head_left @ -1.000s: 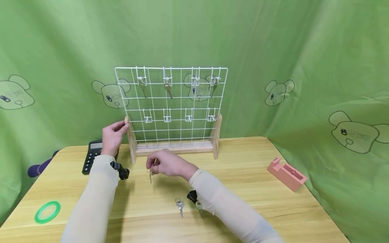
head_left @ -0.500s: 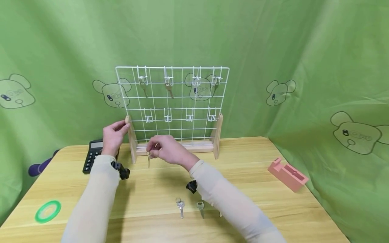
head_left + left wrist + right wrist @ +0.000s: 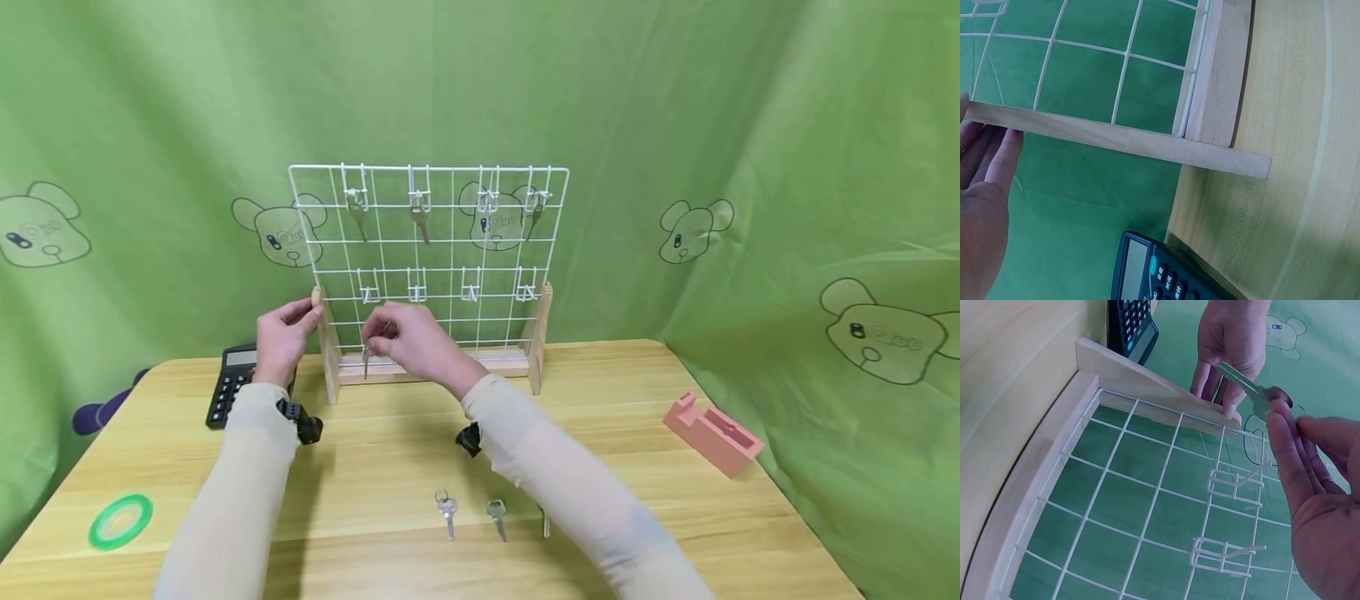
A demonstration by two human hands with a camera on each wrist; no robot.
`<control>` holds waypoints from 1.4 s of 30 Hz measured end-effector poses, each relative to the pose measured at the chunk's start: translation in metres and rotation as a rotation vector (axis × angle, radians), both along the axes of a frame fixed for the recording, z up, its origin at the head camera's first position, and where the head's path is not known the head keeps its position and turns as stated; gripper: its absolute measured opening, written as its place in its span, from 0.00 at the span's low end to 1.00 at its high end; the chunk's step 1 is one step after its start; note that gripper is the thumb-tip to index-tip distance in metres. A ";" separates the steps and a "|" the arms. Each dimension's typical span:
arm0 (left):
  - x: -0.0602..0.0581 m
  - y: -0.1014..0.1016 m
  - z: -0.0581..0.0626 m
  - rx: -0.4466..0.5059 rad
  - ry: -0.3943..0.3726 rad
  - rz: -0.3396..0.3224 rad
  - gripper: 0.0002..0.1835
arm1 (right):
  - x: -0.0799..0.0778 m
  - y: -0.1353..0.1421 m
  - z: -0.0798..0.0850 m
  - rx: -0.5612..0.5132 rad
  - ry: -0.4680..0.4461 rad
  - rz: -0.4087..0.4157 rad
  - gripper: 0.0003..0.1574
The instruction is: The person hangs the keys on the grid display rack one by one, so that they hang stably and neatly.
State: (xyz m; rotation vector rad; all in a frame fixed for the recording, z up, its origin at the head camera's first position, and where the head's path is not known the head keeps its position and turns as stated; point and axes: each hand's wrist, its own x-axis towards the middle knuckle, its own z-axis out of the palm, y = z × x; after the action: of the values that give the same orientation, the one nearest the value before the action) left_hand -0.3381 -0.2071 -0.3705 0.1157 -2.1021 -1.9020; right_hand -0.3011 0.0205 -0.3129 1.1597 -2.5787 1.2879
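Observation:
My left hand [image 3: 281,337] grips the left wooden post [image 3: 328,354] of a white wire grid rack near its top. Between thumb and fingers, my right hand [image 3: 408,337] pinches a key [image 3: 1244,386] by its ring end. In the head view this key hangs blade down before the grid's lower left part, below the lower row of hooks. A bare lower hook [image 3: 1225,555] shows in the right wrist view. Keys hang on the upper hooks, among them one at the left [image 3: 357,217]. Three keys lie on the table, including a silver key with a ring [image 3: 447,510].
A black calculator [image 3: 225,393] lies behind my left wrist. Toward the table's left front is a green ring [image 3: 98,530]. A pink tape dispenser [image 3: 708,437] stands at the right edge. Green curtain [image 3: 637,100] surrounds the table at the back and sides.
My right hand has risen with the key from over the table toward the lower hooks. Its sleeve has uncovered the keys at the front. My left hand stays on the post.

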 end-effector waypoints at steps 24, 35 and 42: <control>-0.002 0.002 -0.002 -0.001 0.019 0.023 0.21 | -0.030 -0.016 0.022 -0.002 -0.002 -0.167 0.05; -0.002 0.000 -0.004 0.012 0.004 0.021 0.22 | -0.040 -0.021 0.013 0.028 -0.002 -0.210 0.08; 0.000 0.000 -0.003 0.009 0.005 0.009 0.23 | -0.045 -0.025 0.007 0.051 0.043 -0.234 0.10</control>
State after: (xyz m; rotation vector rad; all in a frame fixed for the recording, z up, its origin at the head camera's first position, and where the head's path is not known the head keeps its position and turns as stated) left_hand -0.3384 -0.2074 -0.3736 0.1220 -2.0863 -1.9055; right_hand -0.3457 -0.0042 -0.3058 0.8499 -2.6344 1.1412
